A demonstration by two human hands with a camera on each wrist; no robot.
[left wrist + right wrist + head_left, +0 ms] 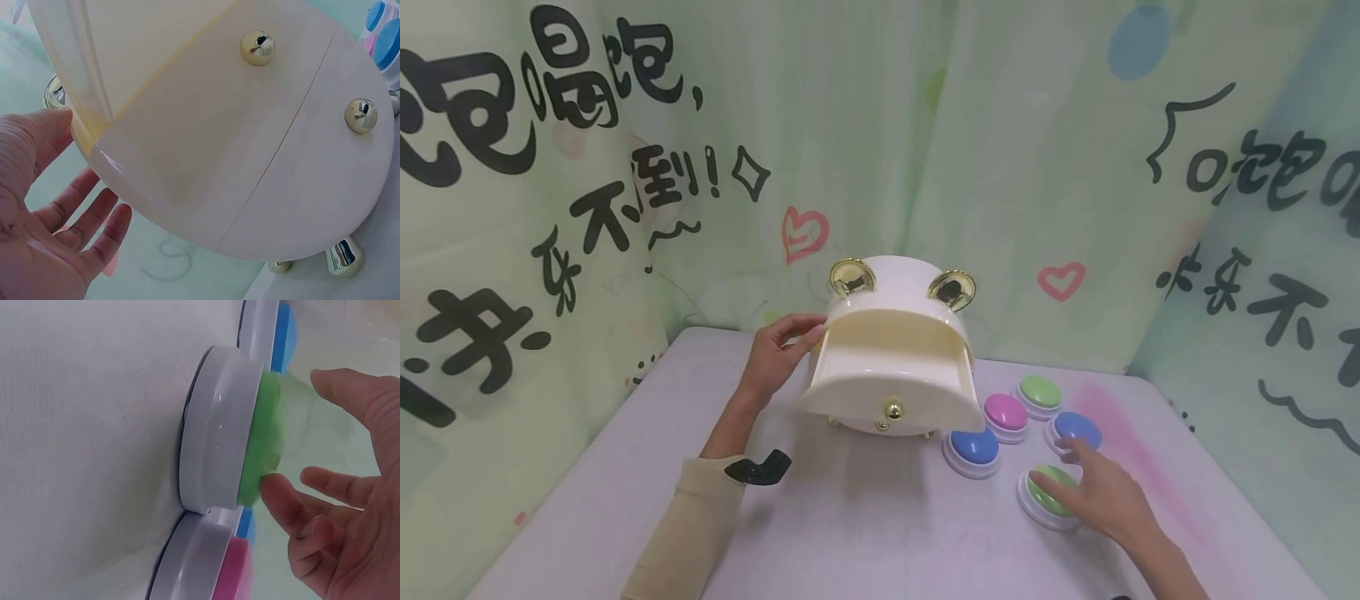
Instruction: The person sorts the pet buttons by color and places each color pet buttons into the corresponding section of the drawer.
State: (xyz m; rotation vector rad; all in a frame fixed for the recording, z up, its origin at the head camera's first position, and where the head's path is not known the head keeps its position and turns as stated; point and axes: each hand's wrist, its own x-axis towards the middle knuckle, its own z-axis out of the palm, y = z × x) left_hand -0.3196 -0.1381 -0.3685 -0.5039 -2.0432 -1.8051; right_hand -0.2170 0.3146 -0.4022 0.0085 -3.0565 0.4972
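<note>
A cream-white box [906,283] with gold-rimmed eye-like rounds on top stands on the table, its upper drawer [891,396] pulled out. The drawer, with a gold knob [257,48], shows a bare inside. My left hand [778,354] rests against the box's left side, thumb near the edge, fingers loosely bent and spread behind it. Over the nearest green button [1062,477] hovers my right hand [1108,492], thumb and fingers apart. In the right wrist view, one fingertip is at the rim of the green button [253,444]; whether it touches is unclear.
Between the box and my right hand sit a blue button [974,447] and a pink button [1006,411]. Behind are another green button [1040,390] and a blue button [1078,427]. A pale curtain [1015,167] with printed writing surrounds the white table [850,533].
</note>
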